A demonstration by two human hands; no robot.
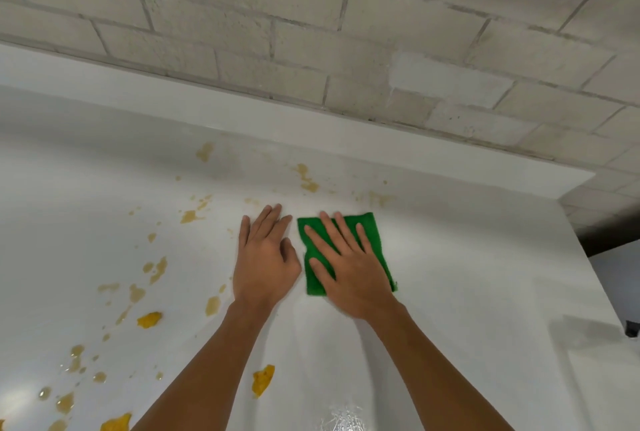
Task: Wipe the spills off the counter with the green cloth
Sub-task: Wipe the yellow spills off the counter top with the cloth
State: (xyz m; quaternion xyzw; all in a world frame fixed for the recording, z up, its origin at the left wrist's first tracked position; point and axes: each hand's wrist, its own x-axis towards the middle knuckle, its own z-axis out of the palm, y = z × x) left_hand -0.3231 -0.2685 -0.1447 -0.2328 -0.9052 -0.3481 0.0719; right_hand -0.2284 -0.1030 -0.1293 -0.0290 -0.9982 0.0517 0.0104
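Green cloth [375, 228] lies under right hand [349, 274], left hand [265, 264] on counter [467, 274], both grips flat, unclenched.

A wall of pale grey bricks [311, 14] is filling the top of the view, with darker lines between them. A white ledge [242, 111] is running along its foot. A small dark thing [633, 328], too cut off to name, is peeking in at the right edge.

my left hand [265, 257] palm down, fingers straight and together, my right hand [349, 267] palm down, fingers spread
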